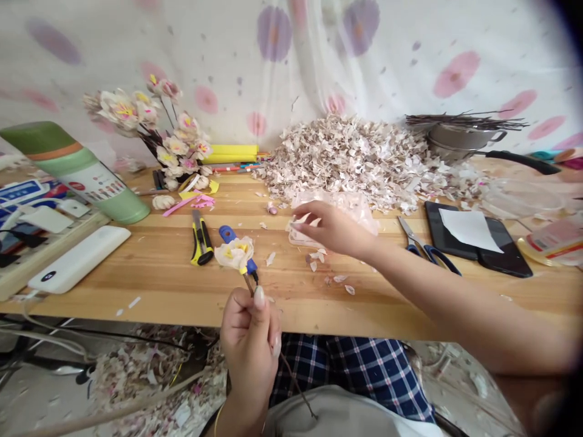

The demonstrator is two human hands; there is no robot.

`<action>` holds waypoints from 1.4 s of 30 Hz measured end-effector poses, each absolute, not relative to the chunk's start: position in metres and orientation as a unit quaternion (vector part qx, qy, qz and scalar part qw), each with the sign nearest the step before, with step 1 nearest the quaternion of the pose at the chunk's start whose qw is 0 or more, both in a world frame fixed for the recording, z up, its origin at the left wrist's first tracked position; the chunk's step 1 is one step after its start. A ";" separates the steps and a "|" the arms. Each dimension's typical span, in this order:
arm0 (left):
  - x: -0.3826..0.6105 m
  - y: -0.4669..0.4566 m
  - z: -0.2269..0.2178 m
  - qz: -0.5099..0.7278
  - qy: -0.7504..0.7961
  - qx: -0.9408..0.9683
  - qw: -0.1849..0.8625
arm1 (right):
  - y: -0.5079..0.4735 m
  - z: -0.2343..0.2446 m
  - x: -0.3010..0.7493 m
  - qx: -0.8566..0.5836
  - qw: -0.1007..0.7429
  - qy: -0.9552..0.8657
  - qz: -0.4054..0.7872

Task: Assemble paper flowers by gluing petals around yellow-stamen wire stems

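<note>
My left hand [249, 346] clenches one twig [248, 283]; my right hand [334, 227] is open.
One small paper flower [234, 254] tops that thin, rough twig above the wooden table [291, 306]; my right hand spreads near one clear plastic tray [359, 209], before one heaped pile of petals [346, 161].

Left hand [248, 346] grips a thin brown twig stem [291, 370] in a closed fist, the twig running up and far, tilted, and down past the hand. At its top sits a small artificial flower [235, 254], cream petals, yellow centre, partly built. Right hand [332, 227] reaches across from the right, fingers bunched at the left edge of a clear plastic tray [332, 212]; cannot tell if they pinch anything. The tray lies on the table, crumpled-looking, with pale petals inside.
</note>
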State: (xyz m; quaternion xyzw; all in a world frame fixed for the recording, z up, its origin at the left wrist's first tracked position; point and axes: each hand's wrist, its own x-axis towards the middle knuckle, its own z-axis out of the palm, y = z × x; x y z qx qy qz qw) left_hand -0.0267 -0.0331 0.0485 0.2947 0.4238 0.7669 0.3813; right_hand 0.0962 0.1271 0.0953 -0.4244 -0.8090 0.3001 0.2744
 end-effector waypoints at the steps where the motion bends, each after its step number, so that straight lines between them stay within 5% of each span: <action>1: -0.024 -0.031 0.047 0.762 0.425 0.295 0.388 | 0.127 0.100 0.114 -0.423 0.288 -0.804 0.301; 13: 0.007 -0.006 0.036 0.702 0.443 0.304 0.467 | 0.126 0.076 0.192 -0.366 0.289 -0.829 0.309; 20: 0.017 0.006 0.030 0.701 0.453 0.295 0.465 | 0.096 0.044 0.162 -0.326 0.167 -0.928 0.065; 28: 0.016 0.004 0.028 0.693 0.457 0.291 0.475 | 0.095 0.041 0.156 -0.372 0.123 -0.920 0.026; 34: 0.013 0.003 0.029 0.684 0.459 0.281 0.492 | 0.095 0.038 0.159 -0.354 0.163 -0.920 0.051; 42: 0.012 0.011 0.028 0.638 0.458 0.286 0.549 | 0.106 0.057 0.182 -0.362 0.359 -0.834 0.211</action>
